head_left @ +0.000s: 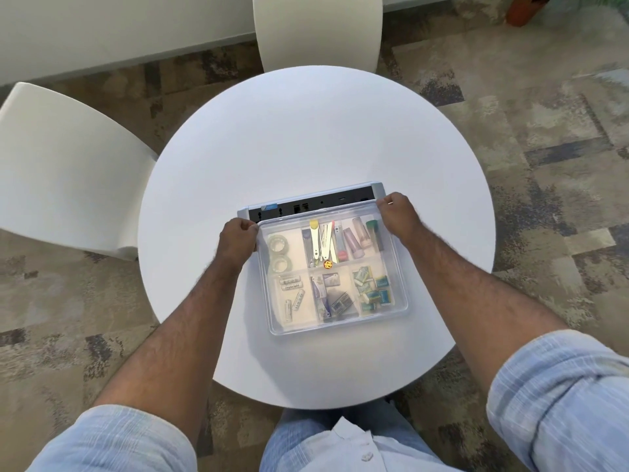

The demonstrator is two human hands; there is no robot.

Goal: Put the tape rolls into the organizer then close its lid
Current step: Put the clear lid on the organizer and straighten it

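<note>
- Fingers of the left hand (238, 240) are curled tight on the far left corner of the clear lid (335, 321); those of the right hand (397, 216) are pinched on its far right corner.
- Both forearms are stretched forward over the round table (306, 137), with sleeves (558, 396) rolled above the elbows.
- Two tape rolls (279, 253) are seen through the lid, in the far left compartment of the organizer (403, 291).
- A power strip (311, 202) lies just behind the organizer.
</note>
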